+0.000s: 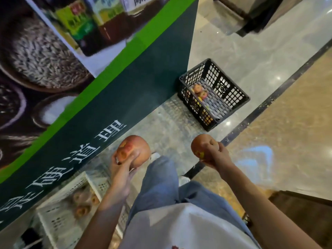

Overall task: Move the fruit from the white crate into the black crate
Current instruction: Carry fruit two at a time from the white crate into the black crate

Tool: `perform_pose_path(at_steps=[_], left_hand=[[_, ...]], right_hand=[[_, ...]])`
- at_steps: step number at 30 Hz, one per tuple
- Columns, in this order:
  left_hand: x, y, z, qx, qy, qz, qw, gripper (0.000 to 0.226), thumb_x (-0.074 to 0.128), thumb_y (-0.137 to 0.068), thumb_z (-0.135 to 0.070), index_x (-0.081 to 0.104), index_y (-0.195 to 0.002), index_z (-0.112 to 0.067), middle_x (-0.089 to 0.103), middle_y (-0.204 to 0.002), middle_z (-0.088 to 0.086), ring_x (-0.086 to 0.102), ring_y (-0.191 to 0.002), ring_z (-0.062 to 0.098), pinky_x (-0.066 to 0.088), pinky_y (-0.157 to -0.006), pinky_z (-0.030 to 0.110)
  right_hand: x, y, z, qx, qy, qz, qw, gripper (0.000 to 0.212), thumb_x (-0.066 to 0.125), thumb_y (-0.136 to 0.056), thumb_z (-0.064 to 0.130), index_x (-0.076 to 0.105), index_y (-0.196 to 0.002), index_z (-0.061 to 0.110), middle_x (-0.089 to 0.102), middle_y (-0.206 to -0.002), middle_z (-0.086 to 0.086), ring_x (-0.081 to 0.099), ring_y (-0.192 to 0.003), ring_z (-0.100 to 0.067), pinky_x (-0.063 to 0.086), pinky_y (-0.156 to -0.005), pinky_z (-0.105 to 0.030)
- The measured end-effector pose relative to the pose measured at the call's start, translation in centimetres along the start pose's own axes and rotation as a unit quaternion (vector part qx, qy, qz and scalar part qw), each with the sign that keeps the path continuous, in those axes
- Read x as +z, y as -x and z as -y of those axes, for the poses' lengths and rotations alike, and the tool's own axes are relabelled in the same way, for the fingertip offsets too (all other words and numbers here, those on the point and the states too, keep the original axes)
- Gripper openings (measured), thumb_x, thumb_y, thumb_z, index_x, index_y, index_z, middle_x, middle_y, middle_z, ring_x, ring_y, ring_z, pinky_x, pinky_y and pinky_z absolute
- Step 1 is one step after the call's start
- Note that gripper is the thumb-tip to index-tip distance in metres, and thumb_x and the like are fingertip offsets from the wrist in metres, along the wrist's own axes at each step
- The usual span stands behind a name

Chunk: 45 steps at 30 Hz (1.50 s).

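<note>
My left hand (pixel 122 169) grips a large red-orange apple (pixel 139 150), held up in front of me. A smaller red apple (pixel 201 145) with a sticker sits in my right hand (pixel 218 155). The black crate (pixel 231 92) stands on the floor ahead, against the green panel's corner, with a few apples (pixel 198 90) inside. Both hands are well short of it. The white crate (pixel 59 218) lies at the lower left beside my left forearm and holds several apples (pixel 82 203).
A tall green and dark display panel (pixel 111 97) with printed pictures runs along the left. Polished marble floor (pixel 260 56) with a dark strip (pixel 280 90) spreads ahead and right. My legs in blue jeans (pixel 161 184) fill the bottom centre. A dark brown object (pixel 305 212) sits at the lower right.
</note>
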State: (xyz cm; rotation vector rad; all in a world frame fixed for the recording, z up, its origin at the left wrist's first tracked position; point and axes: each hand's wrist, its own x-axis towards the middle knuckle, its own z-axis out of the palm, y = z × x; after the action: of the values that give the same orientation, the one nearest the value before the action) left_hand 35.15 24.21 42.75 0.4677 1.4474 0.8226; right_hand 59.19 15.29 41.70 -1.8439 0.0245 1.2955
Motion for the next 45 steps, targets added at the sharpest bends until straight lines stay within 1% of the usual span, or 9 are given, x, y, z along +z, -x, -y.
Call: perform_pose_path(at_steps=[9, 14, 18, 21, 25, 32, 34, 40, 45], left_hand=[[8.5, -11.3, -7.5, -0.015, -0.092, -0.009, 0.996, 0.048, 0.065, -0.081, 0.001, 0.045, -0.118, -0.022, 0.047, -0.126, 0.003, 0.05, -0.111, 0.023, 0.056, -0.05, 0.019], [15.1, -16.4, -12.0, -0.012, -0.162, 0.093, 0.982, 0.057, 0.063, -0.082, 0.002, 0.041, -0.132, -0.013, 0.046, -0.134, 0.008, 0.051, -0.117, 0.027, 0.056, -0.072, 0.034], [21.9, -18.3, -14.0, -0.025, -0.224, 0.176, 0.958, 0.074, 0.081, -0.057, -0.014, 0.043, -0.121, -0.021, 0.045, -0.129, 0.002, 0.05, -0.114, 0.025, 0.055, -0.065, 0.033], [26.9, -19.2, -13.7, -0.031, -0.251, 0.216, 0.943, 0.075, 0.081, -0.057, -0.014, 0.043, -0.122, -0.02, 0.045, -0.129, 0.002, 0.051, -0.113, 0.025, 0.057, -0.052, 0.023], [33.0, -19.8, -12.1, -0.034, -0.295, 0.241, 0.924, 0.052, 0.067, -0.079, 0.001, 0.045, -0.121, -0.02, 0.048, -0.12, -0.001, 0.057, -0.093, 0.016, 0.054, -0.047, 0.019], [42.7, -20.4, -7.9, -0.036, -0.363, 0.273, 0.89, 0.08, 0.08, -0.056, -0.006, 0.045, -0.127, -0.018, 0.049, -0.128, 0.006, 0.054, -0.105, 0.023, 0.056, -0.056, 0.025], [45.9, -21.2, -6.6, -0.023, -0.389, 0.291, 0.874, 0.077, 0.08, -0.061, 0.001, 0.045, -0.127, -0.017, 0.049, -0.129, 0.008, 0.056, -0.102, 0.02, 0.056, -0.068, 0.033], [54.3, -27.2, -1.0, 0.058, -0.5, 0.355, 0.788, 0.082, 0.087, -0.056, -0.001, 0.043, -0.122, -0.021, 0.051, -0.12, 0.002, 0.052, -0.092, -0.002, 0.048, -0.076, 0.018], [59.0, -35.7, 6.4, 0.093, -0.61, 0.384, 0.687, 0.09, 0.093, -0.045, -0.027, 0.038, -0.117, -0.032, 0.05, -0.115, -0.003, 0.055, -0.105, 0.018, 0.049, -0.093, 0.041]], right_hand=[[3.8, -8.6, 8.8, 0.003, -0.057, -0.053, 0.997, 0.052, 0.067, -0.084, 0.027, 0.042, -0.127, 0.013, 0.047, -0.117, -0.012, 0.058, -0.08, -0.02, 0.054, -0.079, -0.045], [4.5, -11.4, 12.1, 0.003, -0.111, -0.09, 0.99, 0.069, 0.076, -0.071, 0.034, 0.043, -0.128, 0.015, 0.048, -0.12, -0.011, 0.058, -0.088, -0.02, 0.057, -0.067, -0.041], [3.5, -12.3, 13.1, 0.037, -0.139, -0.151, 0.978, 0.096, 0.075, -0.041, 0.055, 0.046, -0.125, 0.02, 0.049, -0.125, -0.013, 0.057, -0.106, -0.034, 0.057, -0.073, -0.046], [2.2, -12.8, 13.5, 0.049, -0.196, -0.173, 0.964, 0.086, 0.075, -0.05, 0.047, 0.046, -0.125, 0.018, 0.05, -0.123, -0.012, 0.057, -0.105, -0.033, 0.052, -0.055, -0.032], [-0.4, -14.8, 13.7, 0.072, -0.258, -0.193, 0.944, 0.053, 0.072, -0.078, 0.027, 0.047, -0.122, 0.015, 0.051, -0.122, -0.015, 0.058, -0.098, -0.031, 0.052, -0.058, -0.034], [-7.1, -21.8, 16.8, 0.08, -0.27, -0.215, 0.935, 0.067, 0.076, -0.068, 0.035, 0.045, -0.124, 0.016, 0.051, -0.121, -0.013, 0.058, -0.094, -0.025, 0.052, -0.058, -0.031], [-9.0, -24.5, 17.9, 0.075, -0.261, -0.218, 0.937, 0.075, 0.078, -0.061, 0.04, 0.045, -0.124, 0.016, 0.051, -0.121, -0.012, 0.058, -0.091, -0.023, 0.051, -0.057, -0.03], [-11.9, -34.1, 18.1, 0.091, -0.229, -0.229, 0.942, 0.071, 0.079, -0.064, 0.039, 0.045, -0.123, 0.02, 0.051, -0.121, -0.009, 0.058, -0.097, -0.024, 0.056, -0.072, -0.041], [-11.9, -44.1, 14.9, 0.115, -0.211, -0.262, 0.935, 0.066, 0.079, -0.065, 0.037, 0.042, -0.118, 0.026, 0.049, -0.114, -0.001, 0.054, -0.103, -0.023, 0.054, -0.083, -0.043]])
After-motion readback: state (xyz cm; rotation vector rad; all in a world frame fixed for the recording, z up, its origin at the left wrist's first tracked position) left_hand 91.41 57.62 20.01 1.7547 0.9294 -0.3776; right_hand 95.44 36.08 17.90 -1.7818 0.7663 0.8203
